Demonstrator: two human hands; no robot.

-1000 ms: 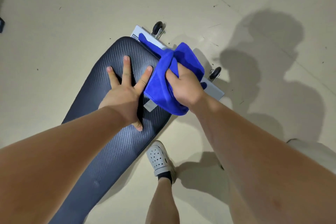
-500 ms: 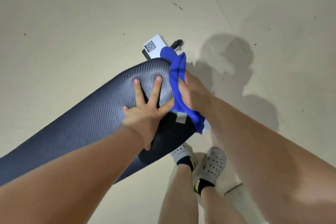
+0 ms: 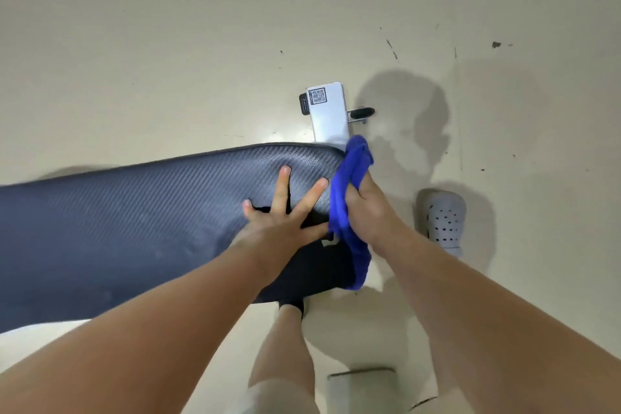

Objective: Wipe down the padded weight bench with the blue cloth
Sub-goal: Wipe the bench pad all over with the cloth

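The padded weight bench (image 3: pixel 134 222) is a dark, textured pad that runs from the left edge to the middle of the view. My left hand (image 3: pixel 285 215) lies flat on its right end with fingers spread. My right hand (image 3: pixel 368 212) grips the blue cloth (image 3: pixel 346 198) and presses it against the pad's rounded end face. The cloth hangs along that end from the top edge down past the bottom edge.
A white metal foot of the bench frame (image 3: pixel 327 114) with a QR sticker and a small black wheel (image 3: pixel 361 112) sticks out beyond the pad. My grey perforated shoe (image 3: pixel 443 222) stands right of the bench. A grey block (image 3: pixel 363 390) lies on the beige floor below.
My view has swung round so the bench now lies nearly level across the frame. The cloth has gone from the pad's top corner to its end face. My left hand stays planted.
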